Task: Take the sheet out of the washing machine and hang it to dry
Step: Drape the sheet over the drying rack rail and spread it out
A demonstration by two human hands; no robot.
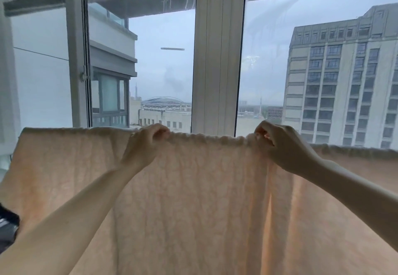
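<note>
A pale peach, crinkled sheet (pixel 193 199) hangs in front of me and fills the lower half of the view. Its top edge runs level from far left to far right, as if draped over a rail that the cloth hides. My left hand (pixel 146 143) pinches the bunched top edge left of centre. My right hand (pixel 280 145) pinches the same edge right of centre, where a vertical fold falls below it. Both arms reach up from the bottom corners.
Behind the sheet stands a large window with a white centre post (pixel 217 59) and a grey sliding frame (pixel 77 59) at the left. Tall buildings show outside. A dark object (pixel 7 227) sits at the left edge by my left arm.
</note>
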